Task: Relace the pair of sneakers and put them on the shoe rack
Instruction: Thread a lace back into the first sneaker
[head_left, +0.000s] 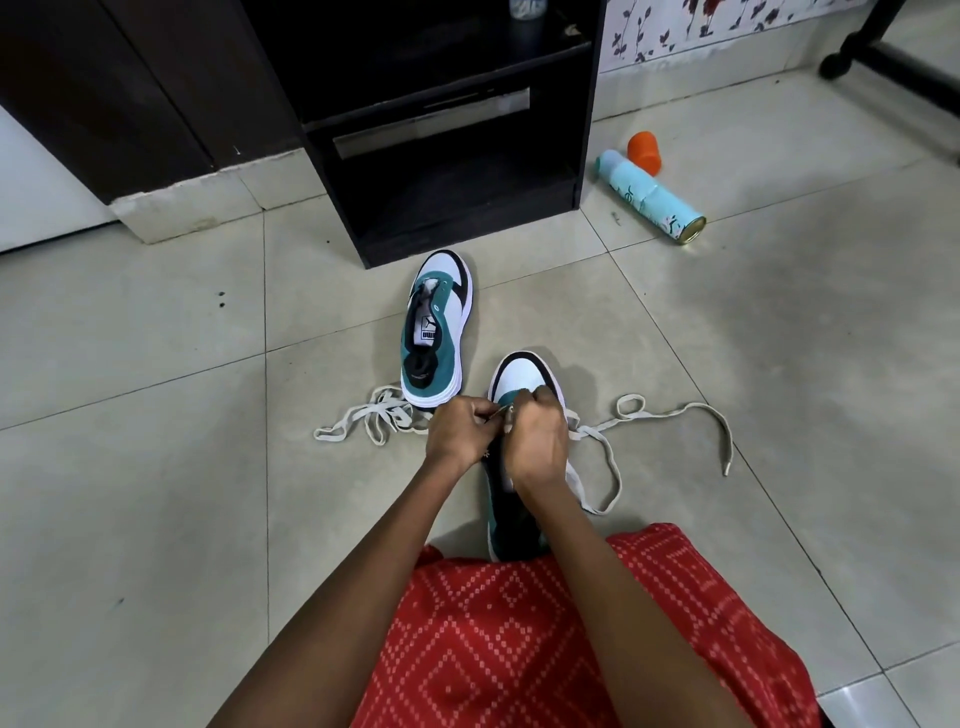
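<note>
As the near sneaker (524, 376) lies beneath them, the left hand (457, 431) and right hand (537, 447) pinch its lace (579, 486) at the front eyelets. The other sneaker (436, 332) stands farther left, by the shoe rack (457, 156).

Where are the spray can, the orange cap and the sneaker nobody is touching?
spray can (655, 200), head view, on its pale blue body.
orange cap (644, 151), head view, on its side.
untouched sneaker (427, 332), head view, on its insole.
</note>
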